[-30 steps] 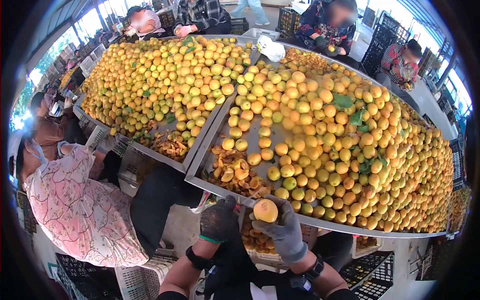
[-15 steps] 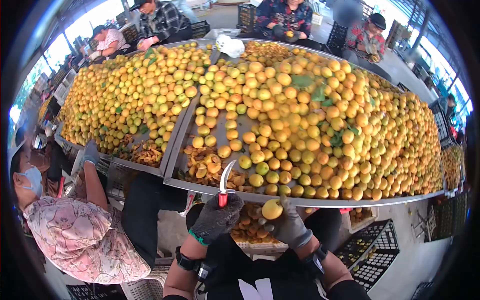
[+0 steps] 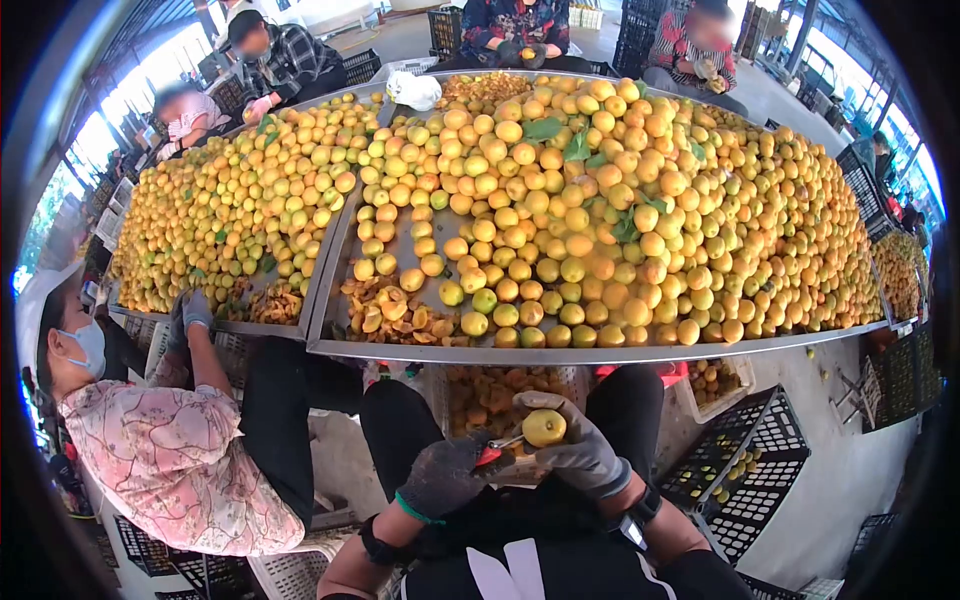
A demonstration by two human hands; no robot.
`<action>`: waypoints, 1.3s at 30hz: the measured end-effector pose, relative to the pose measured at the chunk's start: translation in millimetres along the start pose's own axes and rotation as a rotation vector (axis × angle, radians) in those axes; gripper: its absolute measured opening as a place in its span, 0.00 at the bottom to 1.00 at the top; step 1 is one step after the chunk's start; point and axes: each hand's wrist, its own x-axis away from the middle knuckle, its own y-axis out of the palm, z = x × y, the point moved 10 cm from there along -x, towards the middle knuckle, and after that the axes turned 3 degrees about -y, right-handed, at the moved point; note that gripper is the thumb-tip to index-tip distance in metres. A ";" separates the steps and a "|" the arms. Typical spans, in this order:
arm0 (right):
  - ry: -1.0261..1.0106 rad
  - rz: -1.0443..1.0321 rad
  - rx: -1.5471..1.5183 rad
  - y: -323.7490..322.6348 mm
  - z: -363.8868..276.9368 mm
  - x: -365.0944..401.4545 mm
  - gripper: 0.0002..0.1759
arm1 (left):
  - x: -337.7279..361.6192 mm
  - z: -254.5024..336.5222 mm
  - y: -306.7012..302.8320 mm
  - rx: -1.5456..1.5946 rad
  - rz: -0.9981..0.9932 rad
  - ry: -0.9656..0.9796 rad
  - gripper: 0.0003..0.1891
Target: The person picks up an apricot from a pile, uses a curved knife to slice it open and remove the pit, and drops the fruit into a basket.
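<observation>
In the head view my left hand (image 3: 443,479), in a dark knit glove, is closed round the red handle of a small curved knife (image 3: 489,455). Its blade points right and meets the lower left side of a yellow apricot-like fruit (image 3: 544,427). That fruit rests in the gloved fingers of my right hand (image 3: 590,462), thumb side up, above my lap. Just below and behind the hands stands a crate (image 3: 440,395) of cut fruit pieces (image 3: 490,395). Part of the blade is hidden at the fruit.
Beyond my knees a metal-rimmed table (image 3: 590,355) bears heaped fruit (image 3: 640,200), with cut pieces (image 3: 390,312) near its edge. A masked person (image 3: 170,440) sits close on my left. Several people sit across the table. Black crates (image 3: 745,470) stand at right on the floor.
The knife, upright over the table edge before, has come down and turned sideways against the fruit. Both hands have moved closer together and nearer my lap. The view has shifted slightly.
</observation>
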 end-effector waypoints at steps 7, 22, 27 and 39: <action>-0.084 0.005 -0.064 2.5 -2.5 18.5 0.32 | 15.7 16.9 5.3 0.012 0.002 0.009 0.19; -0.020 -0.180 0.108 26.9 6.9 31.8 0.24 | 37.8 21.1 13.1 -0.078 0.004 0.047 0.17; -0.010 -0.166 0.105 29.2 7.9 34.4 0.25 | 38.6 30.4 3.6 -0.047 0.107 0.113 0.14; -0.119 -0.198 -0.122 30.5 16.7 17.0 0.31 | 32.6 6.2 50.8 0.254 -0.059 0.076 0.17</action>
